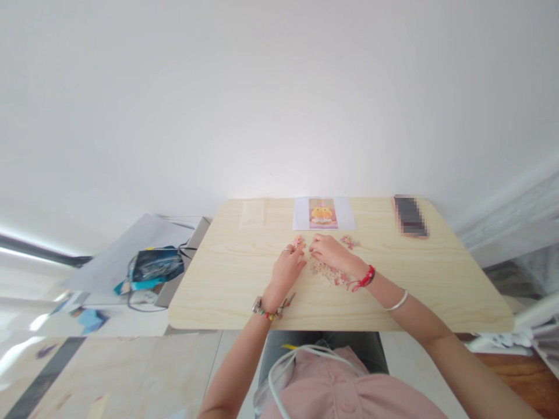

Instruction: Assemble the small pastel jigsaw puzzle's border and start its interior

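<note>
My left hand (pixel 287 270) rests on the table with its thumb apart from the fingers, and its fingertips reach a small cluster of jigsaw puzzle pieces (pixel 299 240). Facing it, my right hand (pixel 331 251) has curled fingers drawn together; what they hold, if anything, is too small to make out. Below the right hand lies a loose spread of puzzle pieces (pixel 329 273), partly hidden by the hand and wrist. Another little group of puzzle pieces (pixel 349 241) sits just beyond the right wrist. A white sheet (pixel 345 214) bearing a printed yellow cartoon figure lies behind both hands.
On the pale wooden table (pixel 218 279) are a phone (pixel 410 216) at the back right and a pale flat rectangle (pixel 252 214) at the back left. Scissors (pixel 288 302) lie beside my left wrist. A dark bag (pixel 158 265) rests on a lower surface to the left.
</note>
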Tool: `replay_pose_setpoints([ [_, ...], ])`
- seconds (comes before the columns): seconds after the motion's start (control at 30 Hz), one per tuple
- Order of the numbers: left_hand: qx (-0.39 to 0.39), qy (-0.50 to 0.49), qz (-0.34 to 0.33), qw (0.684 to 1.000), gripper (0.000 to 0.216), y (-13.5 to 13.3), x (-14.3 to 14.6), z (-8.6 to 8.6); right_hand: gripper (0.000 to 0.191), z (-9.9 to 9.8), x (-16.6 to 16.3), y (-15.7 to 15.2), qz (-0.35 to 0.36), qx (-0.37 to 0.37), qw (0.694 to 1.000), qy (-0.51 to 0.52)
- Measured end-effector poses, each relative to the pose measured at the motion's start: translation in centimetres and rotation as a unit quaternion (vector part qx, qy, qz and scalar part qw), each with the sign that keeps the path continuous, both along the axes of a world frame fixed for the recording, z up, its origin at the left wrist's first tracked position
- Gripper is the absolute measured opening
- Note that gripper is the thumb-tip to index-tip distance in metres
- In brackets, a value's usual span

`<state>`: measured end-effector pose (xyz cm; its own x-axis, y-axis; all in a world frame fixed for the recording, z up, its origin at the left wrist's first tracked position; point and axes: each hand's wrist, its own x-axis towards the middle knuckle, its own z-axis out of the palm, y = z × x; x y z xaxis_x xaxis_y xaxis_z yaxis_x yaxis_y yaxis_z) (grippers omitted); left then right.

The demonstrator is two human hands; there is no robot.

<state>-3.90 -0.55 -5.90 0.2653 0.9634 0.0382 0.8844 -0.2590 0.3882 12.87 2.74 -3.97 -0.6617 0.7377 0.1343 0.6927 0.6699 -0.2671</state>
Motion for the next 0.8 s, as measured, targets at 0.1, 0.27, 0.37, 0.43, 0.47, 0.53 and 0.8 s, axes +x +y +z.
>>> replay_pose_setpoints([
  [0.1,-0.013,0.036,0.006,0.999,0.013,0.1,0.6,0.1,0.011,-0.4,-0.3,0.3,0.007,0.001,1.000,-0.008],
  [0.27,0.000,0.052,0.002,0.999,0.017,0.1,0.6,-0.2,0.010,-1.3,-0.2,0.6,0.016,0.004,1.000,-0.004],
  [0.37,0.015,0.021,0.008,1.000,0.018,0.5,0.4,-0.8,0.011,-1.5,-0.3,0.8,0.005,0.004,1.000,0.018],
  [0.43,0.027,-0.018,0.009,0.999,0.019,0.8,0.2,-1.0,0.013,-1.5,-0.4,0.9,-0.011,-0.003,0.999,0.048],
  [0.47,0.035,-0.044,0.005,0.998,0.019,1.0,0.0,-1.1,0.015,-1.5,-0.5,0.9,-0.019,-0.011,0.997,0.068],
  [0.53,0.051,-0.102,-0.009,0.993,0.016,1.3,-0.2,-1.0,0.016,-1.4,-0.4,0.9,-0.031,-0.034,0.992,0.115],
  [0.8,0.008,-0.236,-0.036,0.971,0.017,1.5,0.8,0.3,0.011,0.2,1.7,-0.7,-0.040,-0.002,0.985,0.168],
])
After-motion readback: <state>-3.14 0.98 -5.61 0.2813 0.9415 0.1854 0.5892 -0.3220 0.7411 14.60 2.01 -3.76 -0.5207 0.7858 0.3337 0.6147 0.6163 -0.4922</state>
